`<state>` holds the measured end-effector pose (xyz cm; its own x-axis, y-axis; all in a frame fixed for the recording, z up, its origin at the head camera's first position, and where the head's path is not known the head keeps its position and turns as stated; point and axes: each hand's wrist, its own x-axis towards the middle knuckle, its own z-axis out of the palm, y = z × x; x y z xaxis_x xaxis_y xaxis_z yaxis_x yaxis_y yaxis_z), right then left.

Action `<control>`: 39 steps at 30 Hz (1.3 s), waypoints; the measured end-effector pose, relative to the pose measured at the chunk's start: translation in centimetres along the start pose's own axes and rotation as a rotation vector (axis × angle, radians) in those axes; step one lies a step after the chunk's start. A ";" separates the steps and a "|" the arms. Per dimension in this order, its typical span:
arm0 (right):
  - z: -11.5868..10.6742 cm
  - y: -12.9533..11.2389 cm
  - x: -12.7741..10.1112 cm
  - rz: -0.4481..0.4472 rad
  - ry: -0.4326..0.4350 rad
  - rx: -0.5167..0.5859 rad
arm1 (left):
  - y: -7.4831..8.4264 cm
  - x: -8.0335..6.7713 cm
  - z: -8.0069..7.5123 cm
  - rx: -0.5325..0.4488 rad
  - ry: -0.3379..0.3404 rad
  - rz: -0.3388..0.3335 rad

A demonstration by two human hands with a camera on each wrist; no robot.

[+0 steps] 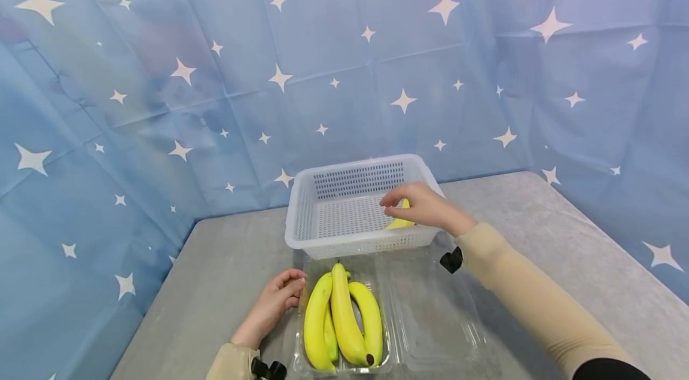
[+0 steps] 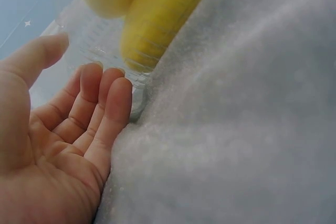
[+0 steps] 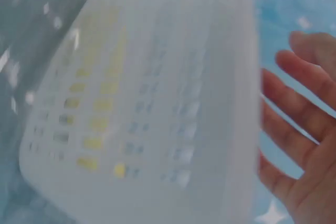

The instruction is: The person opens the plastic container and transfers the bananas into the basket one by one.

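Note:
A white perforated basket stands at the back of the grey table. My right hand reaches over its right wall with fingers relaxed, just above a yellow banana lying inside. In the right wrist view the right hand shows straight, spread fingers beside the basket wall, with yellow showing through the holes. A clear plastic clamshell lies open in front, holding several bananas in its left half. My left hand rests on the table, its fingertips touching the clamshell's edge beside the bananas.
The grey table has bare surface to the left and right of the basket and clamshell. A blue star-patterned cloth hangs behind and around the table. The clamshell's lid half lies flat, with nothing in it.

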<state>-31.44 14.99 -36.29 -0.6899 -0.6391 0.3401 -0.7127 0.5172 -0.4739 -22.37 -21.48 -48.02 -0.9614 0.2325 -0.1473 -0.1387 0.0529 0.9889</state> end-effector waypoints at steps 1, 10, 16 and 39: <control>0.2 -0.5 -0.2 -0.045 0.019 -0.012 | 0.0 0.0 0.0 0.001 -0.001 0.001; 3.8 -4.3 -1.8 -0.434 0.041 -0.087 | 0.1 0.1 -0.1 0.018 0.005 0.000; 7.0 -5.3 -2.3 -0.636 0.032 -0.144 | 0.0 0.3 -0.2 0.013 0.006 0.012; 11.9 -9.7 -0.4 -0.774 -0.253 -0.267 | 0.1 0.2 -0.3 0.007 -0.043 0.018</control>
<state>-22.78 3.42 -41.53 0.0302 -0.9589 0.2820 -0.9992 -0.0212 0.0350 -22.69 -21.75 -47.95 -0.9527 0.2747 -0.1298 -0.1192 0.0550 0.9913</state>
